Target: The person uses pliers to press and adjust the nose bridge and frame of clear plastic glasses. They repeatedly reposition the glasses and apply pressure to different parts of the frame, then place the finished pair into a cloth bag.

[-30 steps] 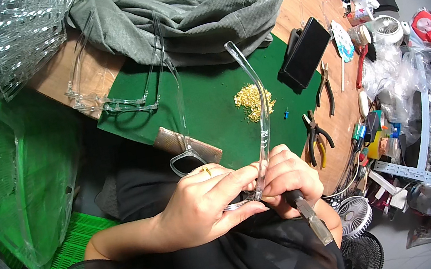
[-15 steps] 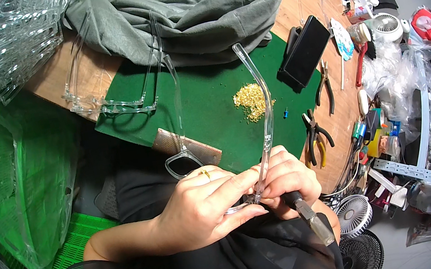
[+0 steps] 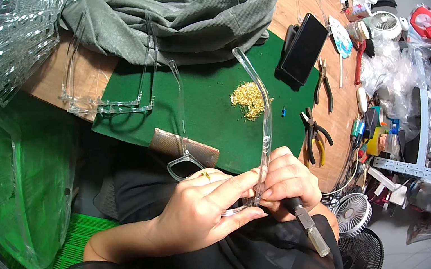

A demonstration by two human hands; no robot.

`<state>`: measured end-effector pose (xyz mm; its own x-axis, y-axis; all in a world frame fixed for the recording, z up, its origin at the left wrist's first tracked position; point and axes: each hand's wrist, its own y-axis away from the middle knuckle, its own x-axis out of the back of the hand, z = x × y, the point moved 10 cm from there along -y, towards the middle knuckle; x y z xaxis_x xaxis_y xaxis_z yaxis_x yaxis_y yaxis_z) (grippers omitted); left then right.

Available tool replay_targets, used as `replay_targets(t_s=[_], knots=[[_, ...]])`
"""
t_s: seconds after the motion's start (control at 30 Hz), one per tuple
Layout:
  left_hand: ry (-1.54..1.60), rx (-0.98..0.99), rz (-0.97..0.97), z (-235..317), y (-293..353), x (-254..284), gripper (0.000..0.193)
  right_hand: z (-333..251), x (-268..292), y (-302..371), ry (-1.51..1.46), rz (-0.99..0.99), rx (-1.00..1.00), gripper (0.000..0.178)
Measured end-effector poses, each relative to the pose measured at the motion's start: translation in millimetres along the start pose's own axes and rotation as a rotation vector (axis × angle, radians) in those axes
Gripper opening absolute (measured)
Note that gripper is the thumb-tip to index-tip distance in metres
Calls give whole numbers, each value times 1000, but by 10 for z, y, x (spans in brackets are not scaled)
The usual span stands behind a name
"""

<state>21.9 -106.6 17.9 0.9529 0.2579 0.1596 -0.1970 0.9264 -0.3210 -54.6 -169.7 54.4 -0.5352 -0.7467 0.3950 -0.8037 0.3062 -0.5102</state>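
A clear plastic eyeglass frame [image 3: 265, 120] is gripped in my left hand [image 3: 199, 208], near one hinge, between thumb and fingers. One temple arm rises past my fingers over the green mat; the other, with a lens rim [image 3: 184, 166], extends up on the left. My right hand [image 3: 290, 182] is closed round a tool with a black grip [image 3: 293, 202] and a pale, metallic-looking end [image 3: 317, 240] pointing down to the right. Its working end is hidden by my fingers, close to the hinge. A patterned strip-like block [image 3: 183, 146] lies at the mat's near edge, behind the frame.
Small gold-coloured parts [image 3: 248, 100] are heaped on the green mat [image 3: 211, 107], near a blue pin [image 3: 283, 112]. Right stand pliers [image 3: 316, 137], more pliers [image 3: 323, 88] and a black phone [image 3: 304, 50]. Clear frames [image 3: 125, 105], grey cloth [image 3: 184, 14] and stacked frames [image 3: 21, 44] lie beyond.
The pale end of the tool has swung slightly down and to the left. Both hands keep their hold on the eyeglass frame and tool; the whole view has shifted slightly.
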Motion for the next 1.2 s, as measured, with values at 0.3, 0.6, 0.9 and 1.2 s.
replay_targets(t_s=[0.3,0.6,0.9,1.2], knots=[[92,19,10,2,-7,47,56,56,-24,-13,-116,-3,-70,16],[151,16,-21,4,-31,92,48,341,-58,300,246,-468,-438,39],[70,-13,-20,38,-77,54,42,241,-140,201,312,-638,-377,43],[-108,-166,-73,140,-65,43,39,244,-149,232,468,-648,-298,34]])
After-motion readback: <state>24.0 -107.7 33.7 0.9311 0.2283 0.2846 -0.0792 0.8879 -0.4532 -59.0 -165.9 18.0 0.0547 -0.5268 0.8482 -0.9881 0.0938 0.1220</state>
